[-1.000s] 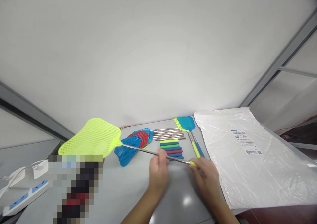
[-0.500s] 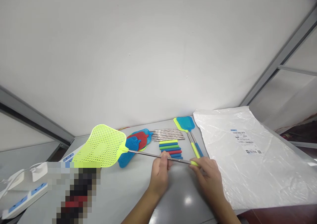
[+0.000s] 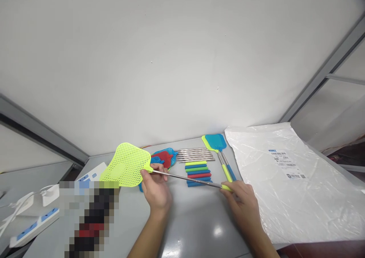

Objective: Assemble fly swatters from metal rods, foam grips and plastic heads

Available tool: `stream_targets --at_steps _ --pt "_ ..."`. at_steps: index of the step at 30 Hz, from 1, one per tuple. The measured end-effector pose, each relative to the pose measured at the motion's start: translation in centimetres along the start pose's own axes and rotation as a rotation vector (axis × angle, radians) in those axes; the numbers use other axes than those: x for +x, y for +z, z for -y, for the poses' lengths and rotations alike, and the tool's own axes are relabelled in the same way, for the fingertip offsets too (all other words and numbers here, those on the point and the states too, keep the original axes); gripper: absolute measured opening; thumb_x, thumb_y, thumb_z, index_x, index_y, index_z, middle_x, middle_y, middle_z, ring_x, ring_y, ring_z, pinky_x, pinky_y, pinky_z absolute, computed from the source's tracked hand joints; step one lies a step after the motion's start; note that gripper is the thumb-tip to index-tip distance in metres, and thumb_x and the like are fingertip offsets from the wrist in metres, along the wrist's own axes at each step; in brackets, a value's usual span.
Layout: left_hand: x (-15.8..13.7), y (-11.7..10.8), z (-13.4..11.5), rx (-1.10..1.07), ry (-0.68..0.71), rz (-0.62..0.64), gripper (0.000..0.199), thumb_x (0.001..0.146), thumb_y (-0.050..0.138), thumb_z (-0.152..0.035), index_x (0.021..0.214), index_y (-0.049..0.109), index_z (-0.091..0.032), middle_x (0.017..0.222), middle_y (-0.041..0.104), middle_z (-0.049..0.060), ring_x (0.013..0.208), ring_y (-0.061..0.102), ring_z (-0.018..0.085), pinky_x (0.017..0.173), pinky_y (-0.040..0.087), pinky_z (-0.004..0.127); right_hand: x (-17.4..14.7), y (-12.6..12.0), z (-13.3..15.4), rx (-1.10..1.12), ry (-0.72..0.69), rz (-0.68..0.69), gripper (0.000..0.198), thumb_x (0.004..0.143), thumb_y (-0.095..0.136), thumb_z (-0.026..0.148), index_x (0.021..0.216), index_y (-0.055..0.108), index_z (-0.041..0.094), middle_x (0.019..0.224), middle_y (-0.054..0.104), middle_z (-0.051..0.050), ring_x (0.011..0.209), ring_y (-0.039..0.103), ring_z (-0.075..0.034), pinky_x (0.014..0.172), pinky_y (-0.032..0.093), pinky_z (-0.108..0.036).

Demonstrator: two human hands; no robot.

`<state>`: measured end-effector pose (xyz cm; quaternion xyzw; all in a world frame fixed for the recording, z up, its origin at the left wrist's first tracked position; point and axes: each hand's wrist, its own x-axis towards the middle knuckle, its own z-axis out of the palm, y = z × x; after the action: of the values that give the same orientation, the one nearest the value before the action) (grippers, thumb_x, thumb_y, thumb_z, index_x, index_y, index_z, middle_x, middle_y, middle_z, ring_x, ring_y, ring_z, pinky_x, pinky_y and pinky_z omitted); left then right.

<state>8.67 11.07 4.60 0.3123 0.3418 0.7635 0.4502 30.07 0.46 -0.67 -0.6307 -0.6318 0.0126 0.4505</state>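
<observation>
Swatter (image 3: 125,166) of lime-yellow, paddle-shaped plastic pointed toward nine o'clock, neck (image 3: 148,168) pinched by loosely curled left hand (image 3: 156,189), grip (image 3: 226,187) clasped by right hand (image 3: 242,201) (shaft (image 3: 185,177) adjustment, apparently), seemingly wanting steady alignment next.

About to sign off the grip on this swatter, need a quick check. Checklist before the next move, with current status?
1. Right hand on lime grip: ok, fingers closed around it.
2. Left hand at the neck of the lime head: ok, thumb and fingers there.
3. Metal rod fully seated in the grip: cannot tell, the right hand hides most of the grip.
4. One hand free: not ok, both are on the swatter.
5. Held swatter clear of the loose grips: cannot tell, it overlaps them in view, but its height isn't clear.
6. Blue swatter off the white package: ok, it lies beside it.
</observation>
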Motion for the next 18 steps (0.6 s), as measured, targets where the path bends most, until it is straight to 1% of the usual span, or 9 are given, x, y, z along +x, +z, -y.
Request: stream_targets --at_steps 2,5,6,8,11,14,16,17,18 --pt "0.6 0.0 -0.3 0.003 0.001 -0.064 0.040 0.093 0.040 -0.052 0.079 0.053 -0.018 0.064 0.049 -0.003 0.048 0.041 0.009 0.057 0.040 0.026 -0.1 0.1 -0.1 -0.008 0.012 0.008 0.010 0.090 0.060 0.032 0.095 0.066 0.026 0.085 0.068 0.000 0.080 0.060 -0.018 0.073 0.035 -0.033" --pt "1.2 0.1 -0.5 0.054 0.022 -0.178 0.032 0.091 0.048 -0.046 0.080 0.055 -0.017 0.065 0.053 -0.002 0.048 0.041 0.009 0.051 0.037 0.024 -0.2 0.2 -0.2 -0.019 0.036 0.017 0.012 0.090 0.060 0.034 0.095 0.066 0.025 0.086 0.068 0.000 0.081 0.059 -0.018 0.074 0.035 -0.033" --pt "1.4 0.1 -0.5 0.076 0.026 -0.199 0.029 0.089 0.051 -0.043 0.079 0.055 -0.017 0.065 0.053 -0.002 0.048 0.042 0.009 0.049 0.035 0.023 -0.2 0.2 -0.3 -0.021 0.044 0.019 0.012 0.090 0.059 0.034 0.095 0.066 0.025 0.086 0.068 0.000 0.080 0.059 -0.018 0.074 0.035 -0.033" --pt "1.6 0.1 -0.3 0.118 0.016 -0.199 0.026 0.087 0.055 -0.040 0.076 0.054 -0.017 0.062 0.051 -0.003 0.049 0.042 0.009 0.048 0.034 0.023 -0.2 0.2 -0.4 -0.029 0.059 0.014 0.014 0.091 0.058 0.035 0.095 0.066 0.025 0.086 0.068 -0.001 0.080 0.059 -0.018 0.074 0.035 -0.033" --pt "1.7 -0.1 0.1 0.209 -0.026 -0.152 0.028 0.088 0.055 -0.042 0.073 0.050 -0.019 0.059 0.046 -0.005 0.050 0.040 0.009 0.049 0.035 0.023 -0.1 0.2 -0.7 -0.069 0.077 -0.013 0.018 0.092 0.056 0.037 0.095 0.067 0.024 0.085 0.067 -0.001 0.080 0.059 -0.018 0.073 0.035 -0.033" --pt "0.7 0.0 0.8 0.327 -0.063 -0.082 0.034 0.089 0.052 -0.045 0.068 0.047 -0.019 0.057 0.043 -0.005 0.050 0.039 0.009 0.050 0.034 0.023 -0.1 0.4 -0.4 -0.127 0.074 -0.048 0.020 0.092 0.054 0.037 0.094 0.068 0.024 0.082 0.067 -0.002 0.079 0.059 -0.019 0.072 0.034 -0.032" --pt "-0.9 0.4 1.4 0.435 -0.101 0.007 0.039 0.088 0.054 -0.047 0.062 0.046 -0.019 0.056 0.043 -0.004 0.050 0.039 0.009 0.050 0.033 0.023 -0.1 0.7 0.1 -0.135 0.065 -0.043 0.021 0.093 0.053 0.038 0.094 0.069 0.024 0.080 0.067 -0.002 0.076 0.059 -0.018 0.069 0.035 -0.031" --pt "-1.8 0.8 1.7 0.492 -0.142 0.089 0.040 0.087 0.056 -0.048 0.061 0.046 -0.019 0.055 0.044 -0.004 0.050 0.040 0.009 0.050 0.033 0.023 -0.2 0.9 0.5 -0.128 0.064 -0.029 0.021 0.093 0.053 0.038 0.094 0.069 0.024 0.078 0.067 -0.001 0.073 0.058 -0.017 0.068 0.035 -0.030" --pt "-2.8 1.1 2.1 0.478 -0.196 0.175 0.041 0.089 0.053 -0.049 0.062 0.045 -0.019 0.054 0.043 -0.004 0.050 0.040 0.010 0.050 0.034 0.024 -0.3 1.1 0.8 -0.117 0.070 -0.015 0.022 0.093 0.052 0.038 0.095 0.069 0.024 0.077 0.066 -0.001 0.071 0.058 -0.016 0.066 0.035 -0.029"
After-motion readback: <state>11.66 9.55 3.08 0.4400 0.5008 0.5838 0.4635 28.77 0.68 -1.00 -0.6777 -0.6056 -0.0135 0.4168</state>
